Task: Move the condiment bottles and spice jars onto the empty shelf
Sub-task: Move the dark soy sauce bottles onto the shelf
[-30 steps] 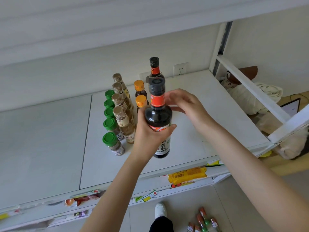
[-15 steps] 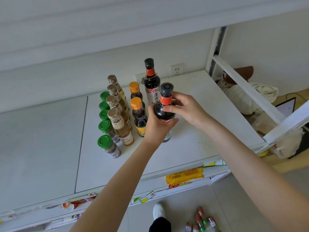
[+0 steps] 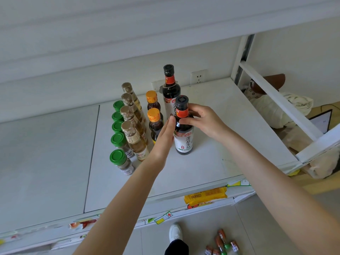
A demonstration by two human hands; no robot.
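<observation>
Here, gripping the neck of the upright dark bottle (image 3: 184, 138) with the curled right hand (image 3: 204, 120). Touching its left side with the flat, straight-fingered left hand (image 3: 162, 135).

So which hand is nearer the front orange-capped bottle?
Left. The left hand sits beside the front orange-capped bottle; the right hand holds the soy sauce bottle, farther right.

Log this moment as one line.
item: dark glass soy sauce bottle with black cap, upright on white shelf | right hand: grips its neck | left hand: flat against its side
</observation>
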